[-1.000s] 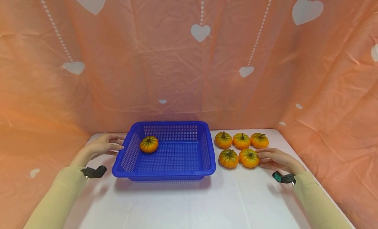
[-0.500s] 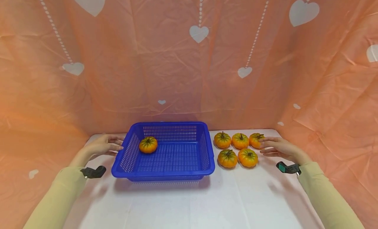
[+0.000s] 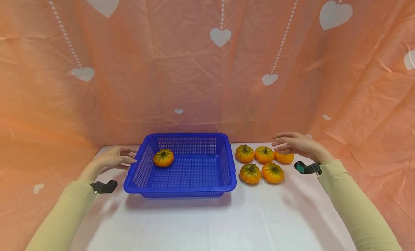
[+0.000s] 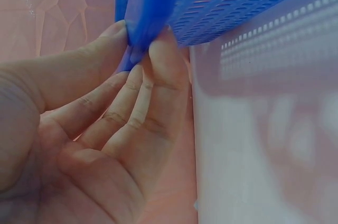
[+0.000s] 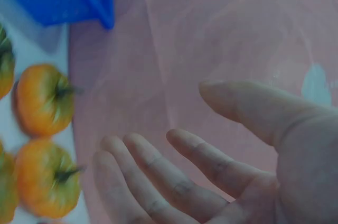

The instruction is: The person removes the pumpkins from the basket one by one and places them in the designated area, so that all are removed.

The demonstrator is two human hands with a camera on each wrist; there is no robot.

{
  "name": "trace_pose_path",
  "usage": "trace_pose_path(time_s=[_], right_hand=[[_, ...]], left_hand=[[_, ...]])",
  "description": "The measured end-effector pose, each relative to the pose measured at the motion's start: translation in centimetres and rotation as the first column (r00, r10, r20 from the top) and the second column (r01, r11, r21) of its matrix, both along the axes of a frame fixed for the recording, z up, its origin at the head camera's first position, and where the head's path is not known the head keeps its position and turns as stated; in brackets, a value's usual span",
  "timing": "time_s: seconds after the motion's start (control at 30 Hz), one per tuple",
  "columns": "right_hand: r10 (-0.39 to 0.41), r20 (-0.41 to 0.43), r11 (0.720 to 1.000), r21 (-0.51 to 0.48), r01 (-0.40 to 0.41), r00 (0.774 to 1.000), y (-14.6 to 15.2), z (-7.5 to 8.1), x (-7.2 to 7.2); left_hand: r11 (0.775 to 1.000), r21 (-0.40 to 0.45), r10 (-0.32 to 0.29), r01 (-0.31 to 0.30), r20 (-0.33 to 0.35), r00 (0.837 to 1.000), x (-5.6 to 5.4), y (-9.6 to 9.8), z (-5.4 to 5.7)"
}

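Observation:
A blue plastic basket (image 3: 179,189) with slotted walls stands on the white table. My left hand (image 3: 111,159) is at its left side; in the left wrist view, thumb and fingers pinch the basket's rim (image 4: 153,18). One small orange-green pumpkin (image 3: 163,158) lies inside, toward the left. My right hand (image 3: 298,144) hovers over the back-right pumpkin (image 3: 284,158), hiding its top. Its fingers are spread and hold nothing, as the right wrist view shows. To the left are the back-middle pumpkin (image 3: 264,155) and the back-left pumpkin (image 3: 244,153).
Two more pumpkins form the front row, the front-left pumpkin (image 3: 250,174) and the front-right pumpkin (image 3: 272,173), right of the basket. An orange cloth (image 3: 188,81) with white hearts hangs behind and at both sides of the table (image 3: 207,225).
My right hand has left the side of the front-right pumpkin, rising and moving back over the back-right one. My left hand, the basket and the pumpkins stay in place.

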State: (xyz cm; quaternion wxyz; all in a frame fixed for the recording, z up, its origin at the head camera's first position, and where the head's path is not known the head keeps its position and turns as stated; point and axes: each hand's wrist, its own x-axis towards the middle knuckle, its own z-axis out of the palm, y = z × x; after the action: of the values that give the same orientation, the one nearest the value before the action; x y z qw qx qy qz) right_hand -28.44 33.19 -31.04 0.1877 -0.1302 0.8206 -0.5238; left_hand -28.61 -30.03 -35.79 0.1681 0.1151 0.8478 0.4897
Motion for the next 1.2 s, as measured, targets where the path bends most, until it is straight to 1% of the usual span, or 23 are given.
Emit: trace_pose_path(time_s=[0.13,0.27,0.37,0.43,0.53,0.7,0.83,0.97,1.07,1.2], right_hand=[[0.022,-0.008,1.0,0.003,-0.022,1.0,-2.2,1.2,-0.8],[0.054,-0.012,0.999,-0.004,-0.054,0.998,-4.5,1.9,-1.8],[0.083,-0.01,0.996,-0.026,-0.083,0.996,-6.2,2.2,-2.5],[0.102,-0.005,0.994,-0.04,-0.102,0.995,-7.4,2.3,-2.8],[0.12,0.012,0.991,-0.065,-0.119,0.993,-9.2,2.5,-3.1],[0.151,0.021,0.983,-0.112,-0.147,0.988,-12.0,2.8,-3.9],[0.181,0.046,0.967,-0.188,-0.17,0.982,-14.1,2.9,-4.4],[0.217,0.07,0.95,-0.246,-0.194,0.974,-16.2,2.6,-5.0],[0.239,0.071,0.943,-0.254,-0.214,0.969,-17.6,2.1,-5.5],[0.245,0.083,0.94,-0.263,-0.216,0.966,-19.7,1.6,-5.8]], left_hand=[[1.0,-0.001,0.008,-0.008,0.006,1.0,0.1,0.1,0.2],[1.0,0.0,0.006,-0.006,0.009,1.0,0.1,0.1,0.2],[1.0,0.004,0.003,-0.003,0.015,1.0,0.2,0.1,0.3],[1.0,0.004,0.013,-0.013,0.021,1.0,0.1,0.1,0.3],[1.0,-0.001,0.003,-0.003,0.019,1.0,0.1,0.1,0.2],[1.0,0.013,-0.004,0.003,0.035,0.999,-0.3,-0.2,0.1],[1.0,0.017,-0.005,0.005,0.039,0.999,-0.3,-0.3,0.2],[1.0,0.017,0.002,-0.003,0.04,0.999,0.0,-0.3,0.4],[1.0,0.021,0.005,-0.006,0.04,0.999,0.2,-0.2,0.5],[0.999,0.037,0.006,-0.008,0.044,0.999,0.3,0.1,0.5]])
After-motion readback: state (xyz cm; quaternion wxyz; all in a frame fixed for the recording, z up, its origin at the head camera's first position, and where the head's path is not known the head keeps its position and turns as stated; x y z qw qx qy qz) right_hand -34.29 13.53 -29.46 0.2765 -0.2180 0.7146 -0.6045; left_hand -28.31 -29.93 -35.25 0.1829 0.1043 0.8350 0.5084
